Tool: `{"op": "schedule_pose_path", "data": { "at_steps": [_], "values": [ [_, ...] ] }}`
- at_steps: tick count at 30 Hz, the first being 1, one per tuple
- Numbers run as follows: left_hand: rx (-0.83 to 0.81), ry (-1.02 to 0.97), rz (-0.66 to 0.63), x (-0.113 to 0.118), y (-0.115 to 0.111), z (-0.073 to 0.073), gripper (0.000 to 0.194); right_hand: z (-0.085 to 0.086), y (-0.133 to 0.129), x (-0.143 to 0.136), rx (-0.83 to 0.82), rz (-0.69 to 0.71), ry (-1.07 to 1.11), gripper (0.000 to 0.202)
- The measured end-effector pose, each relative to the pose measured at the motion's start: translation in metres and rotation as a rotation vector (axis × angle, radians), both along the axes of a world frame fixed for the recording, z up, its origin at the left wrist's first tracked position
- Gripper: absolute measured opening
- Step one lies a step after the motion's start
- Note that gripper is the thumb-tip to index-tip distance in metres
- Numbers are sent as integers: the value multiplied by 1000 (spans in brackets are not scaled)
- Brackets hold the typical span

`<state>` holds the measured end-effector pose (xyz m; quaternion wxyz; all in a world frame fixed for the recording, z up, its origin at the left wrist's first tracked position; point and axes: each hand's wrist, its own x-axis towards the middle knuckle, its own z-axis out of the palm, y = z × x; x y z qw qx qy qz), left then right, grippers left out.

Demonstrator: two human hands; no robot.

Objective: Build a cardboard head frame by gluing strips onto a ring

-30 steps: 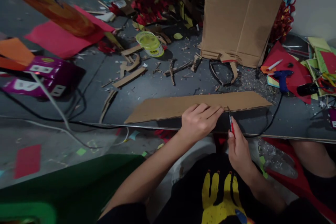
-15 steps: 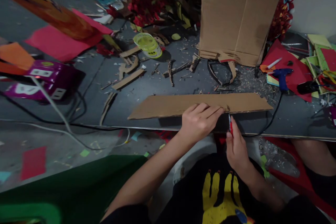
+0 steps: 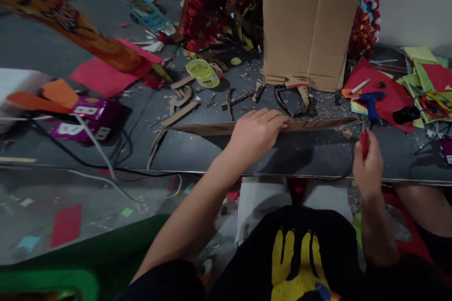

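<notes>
My left hand (image 3: 257, 132) grips a long cardboard strip (image 3: 321, 125) near its middle, with the fingers over its upper edge. The strip is tipped up on the table, so only a narrow brown side faces me. In my right hand (image 3: 369, 169) is a red-handled utility knife (image 3: 364, 145), its thin blade pointing away from me. The knife is apart from the strip, beyond its right end. Between them lies a small cardboard scrap (image 3: 348, 134) on the dark table (image 3: 300, 155).
Behind the strip stands a tall cardboard box (image 3: 296, 23). A yellow tub (image 3: 203, 74) and cardboard offcuts (image 3: 181, 113) lie left of it. To the right are a blue glue gun (image 3: 372, 102) and scissors (image 3: 438, 106). A purple power block (image 3: 93, 117) with cables sits at left.
My right hand has moved the knife right, away from the strip's edge. The strip has tipped from nearly flat to on edge under my left hand. A small scrap now shows beside it.
</notes>
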<state>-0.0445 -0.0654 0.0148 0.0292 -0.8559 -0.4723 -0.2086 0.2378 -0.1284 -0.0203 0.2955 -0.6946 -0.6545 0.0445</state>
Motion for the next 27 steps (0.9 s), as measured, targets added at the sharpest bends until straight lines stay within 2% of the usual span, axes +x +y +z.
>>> {"op": "schedule_pose_path", "data": {
  "at_steps": [2, 5, 8, 10, 13, 15, 17, 19, 22, 25, 27],
  "values": [
    [-117, 3, 23, -2, 6, 7, 26, -3, 35, 20, -67, -55, -89, 48],
    [-284, 0, 59, 0, 16, 12, 26, -14, 68, 36, -190, -14, -203, 48],
    [-372, 38, 77, 6, 26, 6, 26, -19, 82, 41, -178, 73, -242, 46],
    [-379, 51, 74, 10, 31, -1, 27, -13, 85, 38, -81, 63, -223, 43],
    [-338, 37, 89, 14, 36, -13, 27, 3, 85, 20, 139, 38, -142, 40],
    [-279, 18, 106, 16, 37, -23, 29, 10, 83, -3, 199, 190, -111, 38],
    [-225, -15, 112, 20, 35, -36, 31, 8, 82, -30, 153, 368, -145, 37],
    [-202, -41, 114, 25, 31, -50, 32, -2, 84, -57, 86, 504, -184, 36],
    [-221, -56, 70, 35, 29, -70, 31, -26, 91, -83, -28, 615, -182, 36],
    [-226, -70, 40, 38, 29, -81, 30, -46, 99, -91, -110, 670, -144, 38],
    [-225, -87, 13, 31, 28, -83, 28, -52, 101, -90, -114, 688, -141, 38]
  ]
}}
